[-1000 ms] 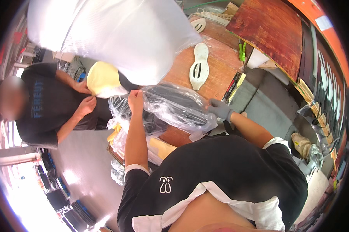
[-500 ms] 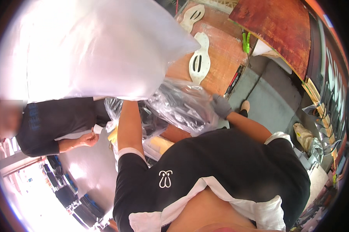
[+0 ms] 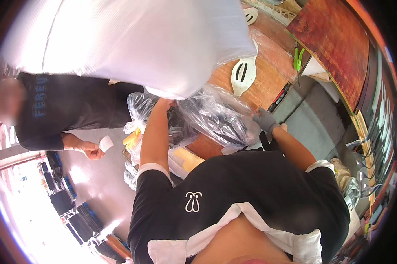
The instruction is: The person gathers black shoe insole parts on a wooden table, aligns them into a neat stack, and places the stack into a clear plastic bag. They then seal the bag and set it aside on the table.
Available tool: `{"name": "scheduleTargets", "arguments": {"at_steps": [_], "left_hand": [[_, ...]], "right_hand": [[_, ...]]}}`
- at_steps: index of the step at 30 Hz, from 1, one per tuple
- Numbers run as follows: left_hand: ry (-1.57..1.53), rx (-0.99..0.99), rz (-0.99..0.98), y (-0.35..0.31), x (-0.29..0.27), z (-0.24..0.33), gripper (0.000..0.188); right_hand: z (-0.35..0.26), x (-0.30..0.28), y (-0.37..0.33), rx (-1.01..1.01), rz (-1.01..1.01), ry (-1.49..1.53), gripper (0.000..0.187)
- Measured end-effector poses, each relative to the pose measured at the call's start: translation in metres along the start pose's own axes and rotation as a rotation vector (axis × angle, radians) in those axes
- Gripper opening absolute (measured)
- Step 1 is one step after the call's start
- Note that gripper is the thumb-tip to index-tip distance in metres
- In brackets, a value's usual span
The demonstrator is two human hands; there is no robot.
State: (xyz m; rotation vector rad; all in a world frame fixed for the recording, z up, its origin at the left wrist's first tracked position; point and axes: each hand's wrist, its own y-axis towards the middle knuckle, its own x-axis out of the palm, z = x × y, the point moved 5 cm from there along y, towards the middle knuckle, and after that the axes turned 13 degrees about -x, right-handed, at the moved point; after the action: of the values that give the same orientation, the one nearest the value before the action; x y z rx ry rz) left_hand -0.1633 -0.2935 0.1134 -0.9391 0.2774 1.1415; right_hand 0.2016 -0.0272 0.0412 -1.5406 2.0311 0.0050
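Observation:
A clear plastic bag (image 3: 218, 116) with dark contents lies in front of me on a wooden table. At its right end, my right hand (image 3: 264, 119) in a grey glove has its fingers curled on the bag's edge. My left hand (image 3: 166, 103) reaches to the bag's far left side, right under the lower corner of a large white plastic sack (image 3: 132, 44). That sack hides its fingers. On the table beyond lies a cream-coloured slotted plate (image 3: 244, 72). Yellow material (image 3: 185, 159) shows between my body and the bag.
At the left a co-worker in a dark shirt (image 3: 75, 101) holds a small white piece (image 3: 106, 143). A green-handled tool (image 3: 298, 57) and a red-and-black tool (image 3: 279, 96) lie along the table's right side. A reddish board (image 3: 334, 44) stands beyond, and dark stacks (image 3: 68, 202) sit lower left.
The white sack's lower corner has shifted right and covers more of the table. My left hand has moved up and right. The co-worker's hand with the white piece has lowered slightly leftward.

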Motion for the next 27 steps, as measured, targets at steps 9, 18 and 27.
{"name": "scheduleTargets", "arguments": {"at_steps": [9, 18, 27], "left_hand": [[0.261, -0.132, 0.22, 0.043, 0.038, -0.029, 0.04], [0.03, -0.142, 0.114, 0.056, 0.036, -0.02, 0.044], [0.235, 0.246, -0.105, -0.056, -0.011, 0.039, 0.052]], "right_hand": [[-0.001, 0.024, -0.021, -0.067, -0.011, -0.092, 0.041], [0.019, 0.013, 0.011, 0.077, 0.024, -0.205, 0.033], [-0.132, -0.015, -0.057, -0.513, 0.3, -0.009, 0.042]]}}
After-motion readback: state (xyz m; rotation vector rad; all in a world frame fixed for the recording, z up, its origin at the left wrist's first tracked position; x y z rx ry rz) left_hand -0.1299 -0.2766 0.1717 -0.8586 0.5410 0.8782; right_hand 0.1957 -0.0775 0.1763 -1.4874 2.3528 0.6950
